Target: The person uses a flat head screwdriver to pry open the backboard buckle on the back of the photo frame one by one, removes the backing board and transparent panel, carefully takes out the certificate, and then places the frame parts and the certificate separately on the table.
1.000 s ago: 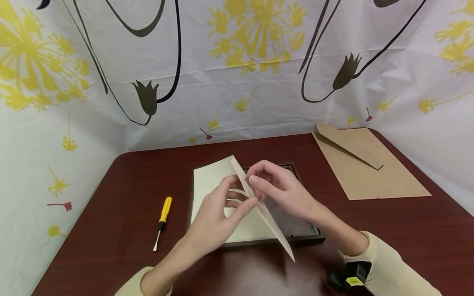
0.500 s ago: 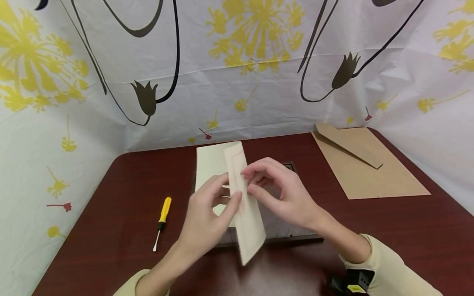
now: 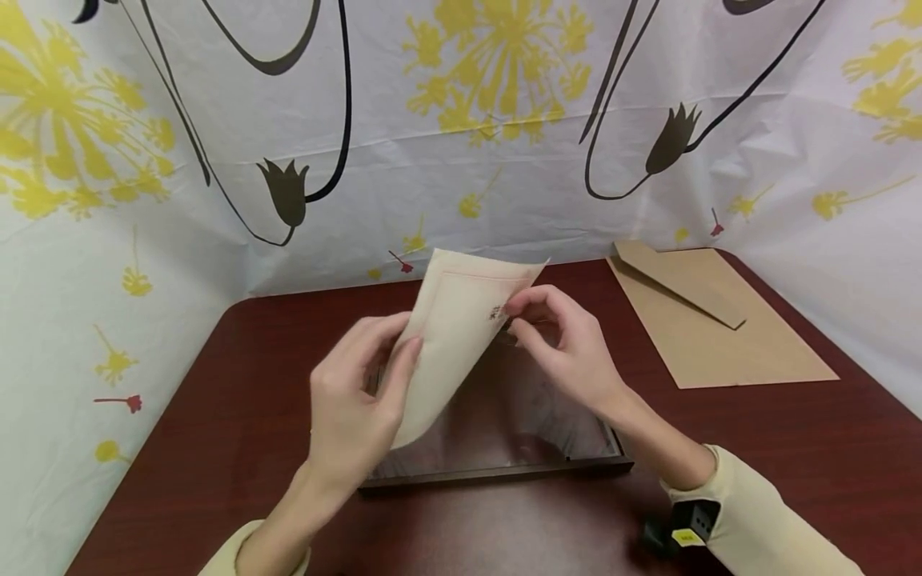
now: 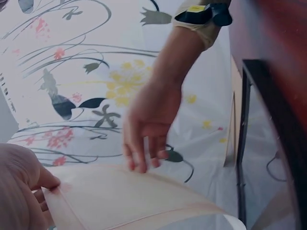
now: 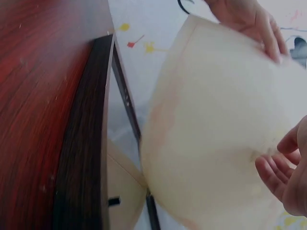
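A cream sheet of paper (image 3: 454, 344), with a thin red border line and small dark writing near its right edge, is raised and tilted above the picture frame (image 3: 497, 474). My left hand (image 3: 360, 392) pinches its left edge, thumb on the near face. At the right edge is my right hand (image 3: 565, 344), its fingers loosely bent; in the right wrist view these fingers (image 5: 273, 175) are close to the paper without a visible pinch. The dark-rimmed frame lies flat on the table, its glossy inside partly hidden by the paper and hands.
A brown backing board (image 3: 756, 352) with a folded-out stand (image 3: 680, 284) lies at the back right of the dark red table (image 3: 216, 448). A patterned white curtain (image 3: 461, 176) encloses the back and sides. The screwdriver is almost wholly hidden behind my left hand.
The paper was lifted off the frame and turned, so its bordered, written face shows and more of the frame is uncovered. My left hand moved left with it; my right hand rose slightly.
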A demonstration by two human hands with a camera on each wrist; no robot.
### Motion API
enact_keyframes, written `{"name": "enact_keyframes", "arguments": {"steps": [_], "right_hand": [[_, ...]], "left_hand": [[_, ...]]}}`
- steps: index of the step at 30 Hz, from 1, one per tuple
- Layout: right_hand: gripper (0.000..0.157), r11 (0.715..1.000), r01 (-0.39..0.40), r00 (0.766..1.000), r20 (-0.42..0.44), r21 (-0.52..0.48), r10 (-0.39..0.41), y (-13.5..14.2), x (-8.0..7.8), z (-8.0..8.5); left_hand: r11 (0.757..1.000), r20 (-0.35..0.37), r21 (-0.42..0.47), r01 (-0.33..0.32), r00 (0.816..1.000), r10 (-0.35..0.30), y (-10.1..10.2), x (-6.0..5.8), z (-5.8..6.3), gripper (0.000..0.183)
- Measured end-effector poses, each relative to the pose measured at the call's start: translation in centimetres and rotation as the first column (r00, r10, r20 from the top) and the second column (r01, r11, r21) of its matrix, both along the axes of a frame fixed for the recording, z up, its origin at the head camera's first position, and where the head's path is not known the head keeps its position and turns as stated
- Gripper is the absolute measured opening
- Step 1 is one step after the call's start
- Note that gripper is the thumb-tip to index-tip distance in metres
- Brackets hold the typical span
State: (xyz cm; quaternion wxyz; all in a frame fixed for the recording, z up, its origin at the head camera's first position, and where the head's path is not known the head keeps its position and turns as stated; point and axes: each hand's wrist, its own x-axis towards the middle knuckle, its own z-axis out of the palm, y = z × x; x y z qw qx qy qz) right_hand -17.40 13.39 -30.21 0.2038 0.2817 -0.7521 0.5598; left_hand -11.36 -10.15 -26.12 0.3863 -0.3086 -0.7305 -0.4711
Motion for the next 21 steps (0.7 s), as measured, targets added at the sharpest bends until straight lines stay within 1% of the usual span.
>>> {"name": "enact_keyframes", "arguments": {"steps": [4, 6, 10, 15, 17, 19, 21], "right_hand": [[0.019, 0.995, 0.098, 0.991, 0.091, 0.029, -0.1, 0.6, -1.2, -0.7], [0.024, 0.99, 0.131, 0.981, 0.137, 0.054, -0.137, 1.0, -1.7, -1.0], [0.038, 0.982, 0.158, 0.959, 0.221, 0.101, -0.177, 1.6, -2.5, -1.5], [0.056, 0.978, 0.142, 0.932, 0.313, 0.153, -0.184, 2.5, -3.5, -2.1], [0.058, 0.979, 0.121, 0.924, 0.342, 0.162, -0.171, 2.8, -4.0, -2.3], [0.053, 0.987, 0.088, 0.921, 0.366, 0.138, -0.133, 3.2, -4.4, -2.5], [0.043, 0.992, 0.069, 0.928, 0.358, 0.102, -0.101, 3.6, -4.9, -2.8]], "left_hand": [[0.998, -0.065, 0.06, -0.011, 0.998, 0.015, -0.7, 0.0, 0.8, 0.017], [0.996, -0.092, 0.086, -0.015, 0.996, 0.023, -1.0, 0.0, 1.2, 0.016], [0.988, -0.112, 0.151, -0.011, 0.993, 0.029, -1.3, 0.1, 1.8, 0.016], [0.98, -0.119, 0.199, -0.024, 0.992, 0.048, -1.8, 0.0, 2.1, 0.016], [0.976, -0.114, 0.215, -0.028, 0.992, 0.053, -2.0, -0.1, 2.2, 0.016], [0.973, -0.101, 0.227, -0.041, 0.993, 0.066, -2.3, -0.1, 2.3, 0.016], [0.969, -0.079, 0.24, -0.054, 0.994, 0.075, -2.5, -0.2, 2.4, 0.016]]}}
